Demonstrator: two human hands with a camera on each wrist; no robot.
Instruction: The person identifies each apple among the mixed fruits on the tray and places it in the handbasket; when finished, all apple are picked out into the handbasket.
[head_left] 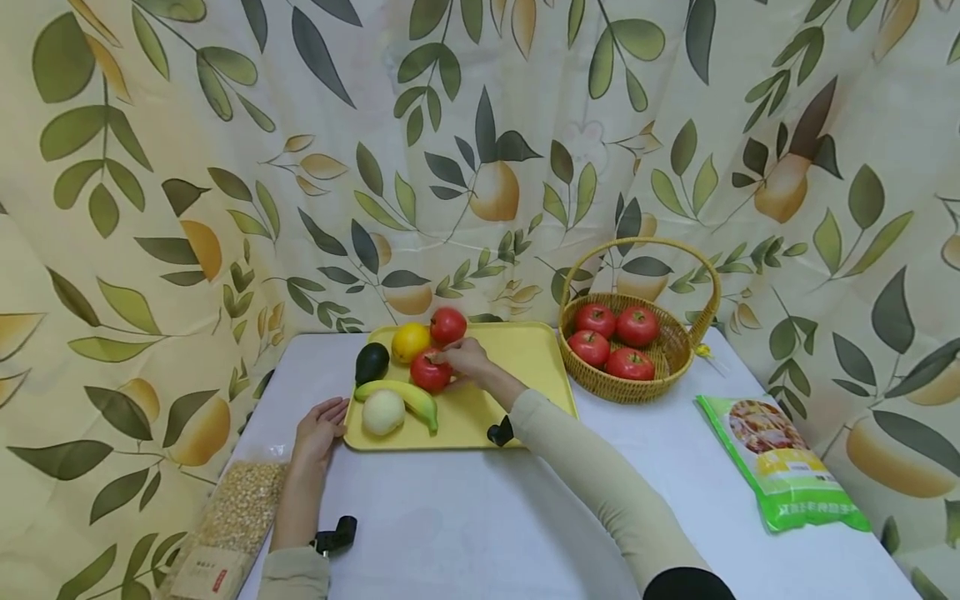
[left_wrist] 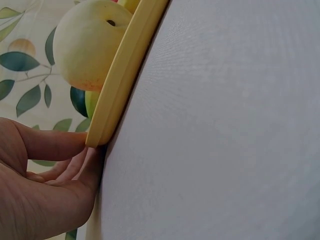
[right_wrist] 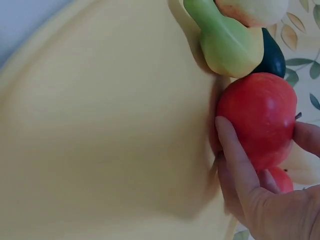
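Curtain fabric (head_left: 480, 150) printed with leaves and fruit fills the upper half of the head view. Below it, the white worktop (head_left: 465, 533) occupies the lower centre of the frame. The yellow tray (head_left: 525, 358) sits at centre frame on the worktop. The wicker basket (head_left: 675, 358), right of centre and just beside the tray, holds 4 red tomatoes. The green packet (head_left: 787, 467) lies at lower right of the frame, well apart from the basket. The clear bag of grain (head_left: 232, 525) lies at lower left.

On the left part of the tray: 1 banana (head_left: 405, 398), 1 pale round fruit (head_left: 383, 412), 1 dark avocado (head_left: 372, 362), 1 yellow citrus (head_left: 411, 342), and 2 red tomatoes. The rear tomato (head_left: 447, 325) stands just behind the gripped tomato (head_left: 429, 372).

The right hand (head_left: 468, 360) reaches across the tray; its fingers (right_wrist: 240, 160) and thumb are curled round the gripped tomato, which rests on the tray, touching the banana in the right wrist view.

The left hand (head_left: 321, 427) lies at the tray's lower left corner, fingers straight and together; the thumb tip touches the tray rim in the left wrist view.
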